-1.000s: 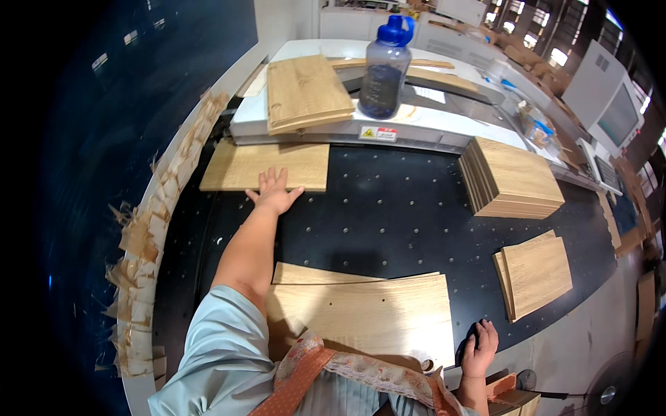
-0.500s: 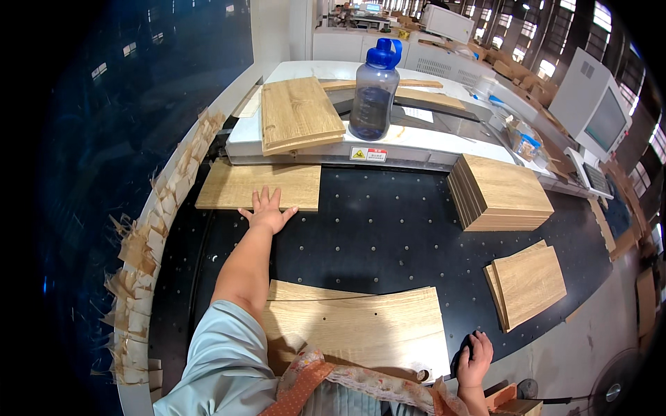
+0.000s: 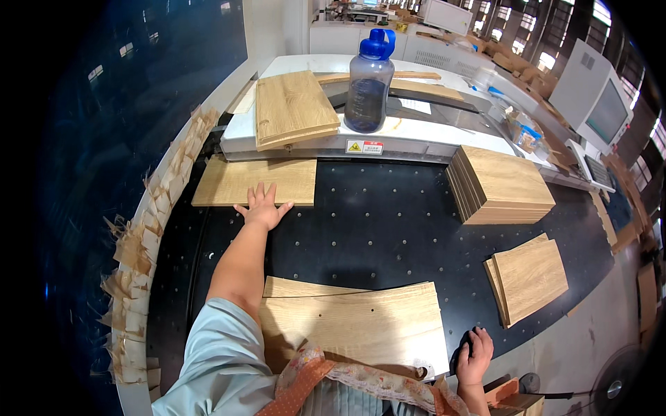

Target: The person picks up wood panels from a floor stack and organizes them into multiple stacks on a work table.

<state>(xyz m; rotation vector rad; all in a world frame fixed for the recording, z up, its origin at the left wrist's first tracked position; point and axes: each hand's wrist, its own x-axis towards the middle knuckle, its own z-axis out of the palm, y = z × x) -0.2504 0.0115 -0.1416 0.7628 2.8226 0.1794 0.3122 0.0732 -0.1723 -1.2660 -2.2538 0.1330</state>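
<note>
My left hand reaches forward with its fingers spread, the fingertips lying on the near edge of a light wood-grain board that lies flat at the far left of the black table. Close to my body lies a larger wood-grain panel with small drilled holes, and another panel shows along its far edge. My right hand rests at the table's near edge, right of the large panel. Its fingers are slightly bent and apart, and a dark patch beside them cannot be made out.
A stack of boards stands at the back right, with a few smaller boards nearer. On the white machine ledge are two boards and a blue-capped water bottle. A monitor stands far right. Torn tape lines the left edge.
The whole view has shifted slightly. Both hands keep about the same places, the left on the far board and the right at the table's edge.
</note>
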